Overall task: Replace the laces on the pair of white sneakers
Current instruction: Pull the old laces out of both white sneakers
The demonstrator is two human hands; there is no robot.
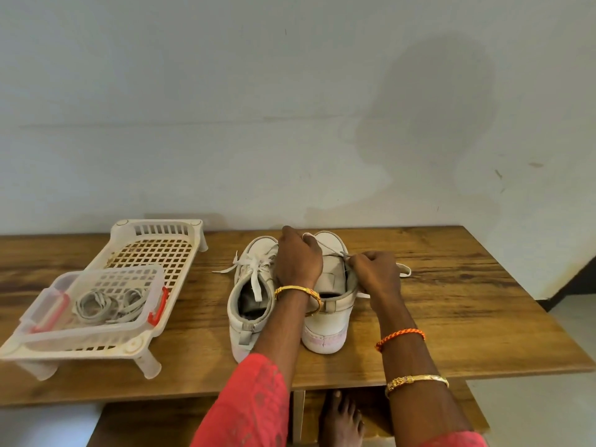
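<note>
White sneakers side by side mid-table, right shoe's old lace pinched by left hand and right hand, seemingly mid-unthreading, next likely pulling it free of the eyelets, spare laces waiting in the clear box; no readable brand or writing.

left hand hides right sneaker's eyelets
</note>
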